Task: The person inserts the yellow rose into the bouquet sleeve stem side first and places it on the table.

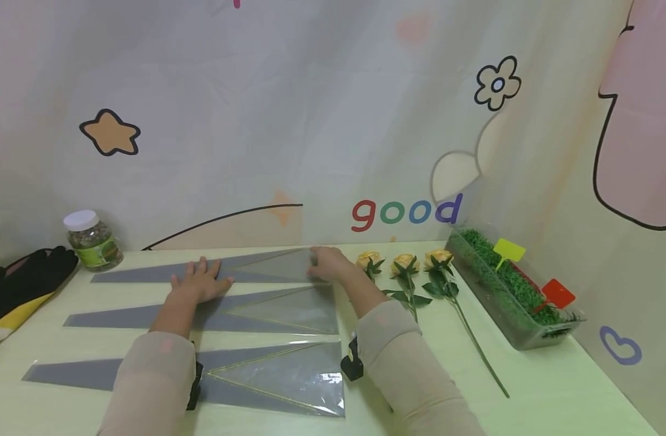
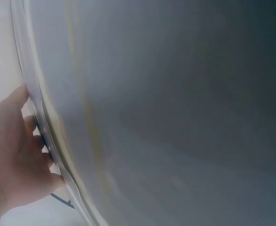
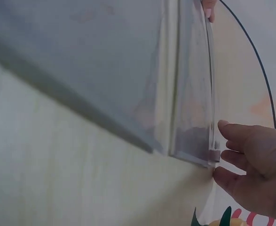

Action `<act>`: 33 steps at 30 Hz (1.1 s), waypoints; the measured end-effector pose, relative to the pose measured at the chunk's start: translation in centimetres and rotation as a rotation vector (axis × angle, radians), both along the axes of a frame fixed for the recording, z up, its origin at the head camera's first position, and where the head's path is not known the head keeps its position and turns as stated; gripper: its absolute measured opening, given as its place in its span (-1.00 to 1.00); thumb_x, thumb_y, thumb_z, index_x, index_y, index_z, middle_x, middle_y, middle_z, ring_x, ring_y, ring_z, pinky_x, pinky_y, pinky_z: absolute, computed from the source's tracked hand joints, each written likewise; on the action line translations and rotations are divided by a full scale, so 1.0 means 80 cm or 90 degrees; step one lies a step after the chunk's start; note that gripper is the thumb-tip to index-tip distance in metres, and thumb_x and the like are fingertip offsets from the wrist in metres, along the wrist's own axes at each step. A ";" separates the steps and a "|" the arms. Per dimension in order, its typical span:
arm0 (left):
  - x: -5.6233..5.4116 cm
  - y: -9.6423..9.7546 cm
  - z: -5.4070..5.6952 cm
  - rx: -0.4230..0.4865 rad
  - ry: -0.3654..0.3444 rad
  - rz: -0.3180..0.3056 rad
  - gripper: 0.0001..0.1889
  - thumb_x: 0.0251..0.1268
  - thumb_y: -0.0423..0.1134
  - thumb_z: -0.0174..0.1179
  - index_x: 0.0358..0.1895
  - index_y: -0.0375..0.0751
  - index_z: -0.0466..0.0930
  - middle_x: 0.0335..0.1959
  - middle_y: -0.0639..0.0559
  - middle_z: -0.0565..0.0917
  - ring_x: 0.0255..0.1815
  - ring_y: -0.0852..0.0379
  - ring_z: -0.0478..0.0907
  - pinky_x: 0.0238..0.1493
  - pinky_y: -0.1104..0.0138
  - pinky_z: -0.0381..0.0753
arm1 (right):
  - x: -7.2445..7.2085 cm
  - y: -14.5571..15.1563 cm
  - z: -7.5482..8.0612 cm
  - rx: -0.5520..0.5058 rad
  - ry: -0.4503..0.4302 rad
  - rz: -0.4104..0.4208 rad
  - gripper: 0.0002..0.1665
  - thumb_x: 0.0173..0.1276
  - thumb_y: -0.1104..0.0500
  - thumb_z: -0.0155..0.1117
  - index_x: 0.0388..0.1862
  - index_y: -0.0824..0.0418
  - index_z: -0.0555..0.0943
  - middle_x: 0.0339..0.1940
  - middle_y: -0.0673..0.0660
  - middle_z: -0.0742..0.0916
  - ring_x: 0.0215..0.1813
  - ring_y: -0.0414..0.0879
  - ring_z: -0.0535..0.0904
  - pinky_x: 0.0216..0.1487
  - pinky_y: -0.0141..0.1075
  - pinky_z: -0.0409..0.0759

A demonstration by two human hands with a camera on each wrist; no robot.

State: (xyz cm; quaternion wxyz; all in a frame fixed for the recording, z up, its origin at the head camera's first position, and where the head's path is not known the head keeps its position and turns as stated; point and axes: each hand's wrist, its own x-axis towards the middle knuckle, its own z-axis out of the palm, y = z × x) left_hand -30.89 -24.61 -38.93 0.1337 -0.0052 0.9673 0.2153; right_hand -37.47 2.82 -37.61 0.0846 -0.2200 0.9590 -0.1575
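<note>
Three long tapered flower sleeves, grey with a clear panel and gold lines, lie one behind another: the far sleeve [image 1: 267,265], the middle sleeve [image 1: 289,310] and the near sleeve [image 1: 278,376]. My left hand [image 1: 197,284] rests on the far sleeve, fingers spread; in the left wrist view the left hand [image 2: 15,160] appears beyond a sleeve's edge. At the wide right end of the far sleeve is my right hand [image 1: 329,264]. In the right wrist view, the loosely bent fingertips of the right hand [image 3: 255,165] touch the sleeve's end.
Right of the sleeves lie three yellow roses [image 1: 405,264] on long stems. Beyond them stands a clear box [image 1: 515,330] of green grass with yellow and red tags. At left are a lidded jar [image 1: 95,248] and black-and-yellow gloves [image 1: 25,278]. A printed cloth [image 1: 289,121] hangs behind.
</note>
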 end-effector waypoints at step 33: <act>0.001 0.004 0.003 -0.012 -0.013 -0.001 -0.21 0.42 0.14 -0.27 0.44 -0.35 -0.29 0.39 -0.43 -0.40 0.35 -0.38 -0.54 0.17 -0.29 -0.54 | 0.001 -0.001 0.000 -0.252 -0.019 -0.191 -0.50 0.17 0.30 0.28 0.14 0.31 0.53 0.06 0.21 0.62 -0.04 -0.01 0.49 0.05 -0.21 0.46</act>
